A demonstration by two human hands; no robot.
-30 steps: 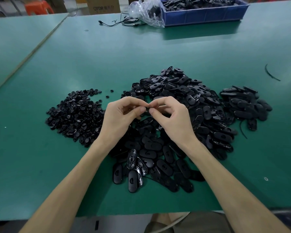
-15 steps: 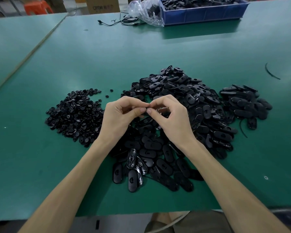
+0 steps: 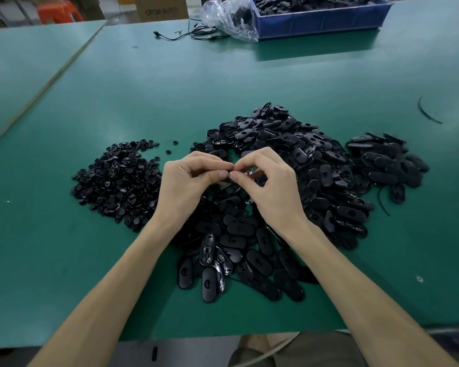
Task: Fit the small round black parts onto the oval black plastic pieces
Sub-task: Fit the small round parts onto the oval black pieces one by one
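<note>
Risk: left hand point(image 3: 186, 186) and right hand point(image 3: 273, 189) both pinch a mostly hidden oval piece point(image 3: 250, 171) at frame center above the oval pile point(image 3: 302, 154), round-part heap point(image 3: 117, 181) centre-left, so a skewed press may flick the small part away.

Beyond round-part pile point(image 3: 117, 181) and oval pile point(image 3: 289, 154), mat point(image 3: 223, 80) lies bare.

Person, seen from above: two bare forearms point(image 3: 122, 287), left hand point(image 3: 186, 186) and right hand point(image 3: 273, 192) with short-trimmed nails; grey-khaki garment point(image 3: 316, 350), probably shorts, at the lap, with a pale cord point(image 3: 273, 349) across it.
</note>
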